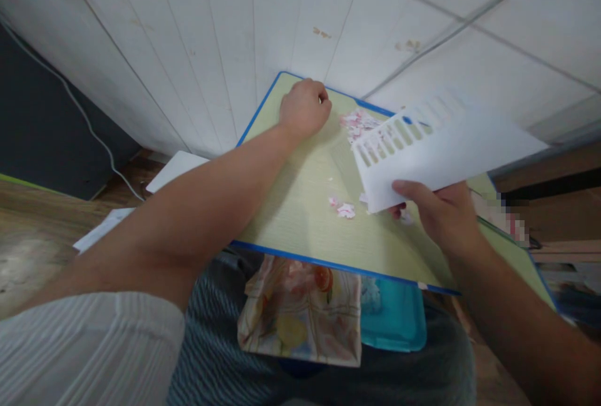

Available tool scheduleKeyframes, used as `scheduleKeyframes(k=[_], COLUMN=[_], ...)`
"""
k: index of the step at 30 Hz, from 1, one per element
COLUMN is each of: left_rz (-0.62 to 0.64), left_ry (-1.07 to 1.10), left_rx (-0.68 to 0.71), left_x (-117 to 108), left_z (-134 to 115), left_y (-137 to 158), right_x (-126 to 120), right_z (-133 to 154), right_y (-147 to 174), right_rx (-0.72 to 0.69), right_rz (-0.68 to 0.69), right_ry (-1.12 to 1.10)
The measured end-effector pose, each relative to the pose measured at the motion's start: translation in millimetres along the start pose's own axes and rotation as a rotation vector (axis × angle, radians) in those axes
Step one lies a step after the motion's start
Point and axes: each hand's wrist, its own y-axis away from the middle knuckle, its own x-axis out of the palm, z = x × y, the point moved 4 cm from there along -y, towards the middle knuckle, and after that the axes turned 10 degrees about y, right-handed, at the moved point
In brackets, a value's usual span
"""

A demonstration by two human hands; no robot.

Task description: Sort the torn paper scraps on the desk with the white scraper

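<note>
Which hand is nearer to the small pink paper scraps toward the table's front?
Right. The right hand, holding the slotted white sheet, is to the right of the scraps; the left hand is farther off, near the table's back corner.

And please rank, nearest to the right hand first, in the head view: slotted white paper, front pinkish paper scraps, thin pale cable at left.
1. Slotted white paper: in the right hand.
2. Front pinkish paper scraps: left, on the yellow tabletop.
3. Thin pale cable: far left, past the tabletop.
</note>
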Motion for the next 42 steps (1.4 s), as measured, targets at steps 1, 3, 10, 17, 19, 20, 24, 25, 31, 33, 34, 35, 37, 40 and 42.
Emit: scheduleKeyframes(k=[1,3,10,17,19,20,24,25,31,33,34,35,37,40,42], left_rz=[0.007,0.011,0.001,-0.005,0.004,0.009,0.018,0.016,0.009,0.016,0.021,0.026,0.037,0.052,0.064], left_ry=[0.000,-0.004,-0.109,-0.092,-0.058,-0.049,-0.053,-0.061,-0.088,-0.085,-0.086,-0.087,-0.090,-0.082,-0.078], left_rx=[-0.006,-0.013,-0.030,-0.016,-0.012,-0.012,-0.010,-0.008,0.008,0.012,0.013,0.014,0.016,0.016,0.015], left_x=[0,-1,-4,-3,-2,-2,-2,-2,-2,-2,-2,-1,-1,0,0], left_z=[0,-2,-12,-9,-7,-6,-7,-7,-8,-8,-9,-10,-11,-14,-16], left_y=[0,1,6,4,3,3,4,4,5,5,6,6,7,9,10], right_x=[9,20,5,-5,-9,-12,-22,-23,-25,-25,-25,-25,-24,-21,-23], right_z=[4,9,-1,-10,-12,-13,-10,-9,-4,-5,-6,-9,-16,-32,-42], right_y=[2,2,-12,-16,-19,-20,-25,-27,-41,-42,-41,-39,-35,-33,-35], right_rx=[0.014,0.038,0.058,0.033,0.034,0.038,0.036,0.025,-0.052,-0.071,-0.078,-0.083,-0.080,-0.030,0.025], right_rz=[0.069,0.173,0.107,0.086,0.102,0.082,0.053,0.049,-0.088,-0.127,-0.135,-0.141,-0.137,-0.109,-0.123], right_ry=[0.018,0.101,0.353,0.450,0.455,0.462,0.457,0.451,0.261,0.208,0.192,0.178,0.155,0.149,0.174])
